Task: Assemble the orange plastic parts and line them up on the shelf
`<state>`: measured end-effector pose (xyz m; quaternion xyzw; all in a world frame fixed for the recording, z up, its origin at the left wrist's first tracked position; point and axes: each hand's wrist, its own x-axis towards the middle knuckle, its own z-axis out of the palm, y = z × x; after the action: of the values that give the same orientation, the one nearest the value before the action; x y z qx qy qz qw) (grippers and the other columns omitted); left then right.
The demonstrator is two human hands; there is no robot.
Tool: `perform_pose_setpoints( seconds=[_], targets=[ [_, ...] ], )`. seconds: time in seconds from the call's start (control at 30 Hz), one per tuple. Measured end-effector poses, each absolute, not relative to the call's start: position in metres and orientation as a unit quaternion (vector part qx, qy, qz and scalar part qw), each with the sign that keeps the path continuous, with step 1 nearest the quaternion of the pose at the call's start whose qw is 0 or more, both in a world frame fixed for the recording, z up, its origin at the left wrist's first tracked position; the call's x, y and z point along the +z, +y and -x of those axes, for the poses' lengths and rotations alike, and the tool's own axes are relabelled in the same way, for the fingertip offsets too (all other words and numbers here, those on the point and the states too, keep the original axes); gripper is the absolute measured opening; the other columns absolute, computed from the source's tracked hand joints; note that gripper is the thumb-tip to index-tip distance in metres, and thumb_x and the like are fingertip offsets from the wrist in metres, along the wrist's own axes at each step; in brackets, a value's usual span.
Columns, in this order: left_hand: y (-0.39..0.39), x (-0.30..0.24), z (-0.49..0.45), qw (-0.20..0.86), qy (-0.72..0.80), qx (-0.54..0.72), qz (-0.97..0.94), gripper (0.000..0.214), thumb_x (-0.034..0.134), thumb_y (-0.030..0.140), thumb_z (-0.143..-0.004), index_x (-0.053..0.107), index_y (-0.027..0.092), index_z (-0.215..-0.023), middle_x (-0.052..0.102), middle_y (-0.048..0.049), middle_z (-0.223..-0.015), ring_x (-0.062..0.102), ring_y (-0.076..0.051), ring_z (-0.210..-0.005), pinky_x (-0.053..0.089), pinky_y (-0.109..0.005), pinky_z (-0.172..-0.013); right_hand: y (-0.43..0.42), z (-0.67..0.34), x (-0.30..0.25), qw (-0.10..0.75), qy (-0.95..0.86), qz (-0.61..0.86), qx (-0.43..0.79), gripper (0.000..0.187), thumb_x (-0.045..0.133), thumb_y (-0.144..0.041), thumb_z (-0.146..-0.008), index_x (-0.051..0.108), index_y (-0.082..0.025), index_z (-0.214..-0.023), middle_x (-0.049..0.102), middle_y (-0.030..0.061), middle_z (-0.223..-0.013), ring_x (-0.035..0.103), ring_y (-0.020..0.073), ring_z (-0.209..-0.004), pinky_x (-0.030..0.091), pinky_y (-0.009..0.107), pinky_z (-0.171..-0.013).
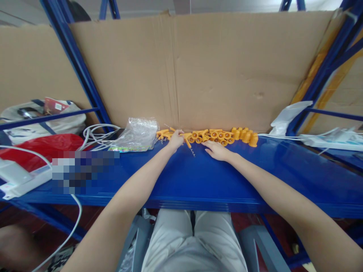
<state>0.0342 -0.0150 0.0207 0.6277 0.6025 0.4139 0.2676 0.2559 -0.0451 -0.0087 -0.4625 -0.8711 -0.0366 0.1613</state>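
Note:
Yellow plastic corkscrews with metal spirals lie in a heap at the back of the blue shelf. My left hand (176, 139) is closed among them, with a yellow corkscrew (171, 129) at its fingers, its spiral pointing up and left. Just right of that hand, another corkscrew (188, 142) lies with its spiral toward me. My right hand (217, 150) rests with fingers stretched out and thumb apart, touching the front of a pile of yellow hollow pieces (214, 134) whose round openings face me. Farther right, several yellow pieces (245, 136) stand in a row.
A clear plastic bag (137, 134) lies left of the corkscrews. White cables (99, 136), a red bag (48, 149) and a power strip (25, 181) are farther left. Cardboard (212, 71) walls off the back. Blue posts (76, 60) frame the sides; another power strip (334, 139) lies right.

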Motion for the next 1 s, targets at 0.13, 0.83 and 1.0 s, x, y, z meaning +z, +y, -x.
perform_pose_setpoints(
  seconds=[0.13,0.83,1.0],
  targets=[
    [-0.017,0.018,-0.026,0.207,0.610,0.336,-0.688,0.025,0.051,0.011,-0.093,0.064,0.014,-0.115,0.076,-0.0109,-0.102,0.074,-0.021,-0.091,0.061,-0.034,-0.082,-0.050,-0.252,-0.006,0.149,-0.866,0.475,-0.045,0.050,0.047,-0.017,-0.099,0.054,-0.013,-0.149,0.055,0.0193,-0.151,0.049,0.0289,-0.144,0.037,0.053,-0.119],
    [-0.002,0.005,-0.015,0.000,0.524,0.139,-0.840,0.035,0.052,0.017,-0.094,0.069,0.018,-0.125,0.071,-0.0106,-0.133,0.066,-0.026,-0.124,0.051,-0.035,-0.106,-0.044,-0.244,-0.009,0.095,-0.831,0.546,0.046,0.053,0.032,-0.034,-0.106,0.049,-0.023,-0.155,0.041,0.0086,-0.162,0.035,0.0276,-0.152,0.015,0.062,-0.126],
    [0.000,0.003,-0.013,-0.005,0.503,0.149,-0.851,0.036,0.053,0.015,-0.092,0.069,0.019,-0.124,0.073,-0.0095,-0.129,0.067,-0.024,-0.121,0.051,-0.034,-0.106,-0.041,-0.245,-0.013,0.117,-0.834,0.536,0.051,0.051,0.035,-0.034,-0.106,0.051,-0.022,-0.153,0.045,0.0102,-0.160,0.038,0.0274,-0.151,0.018,0.059,-0.126]
  ],
)
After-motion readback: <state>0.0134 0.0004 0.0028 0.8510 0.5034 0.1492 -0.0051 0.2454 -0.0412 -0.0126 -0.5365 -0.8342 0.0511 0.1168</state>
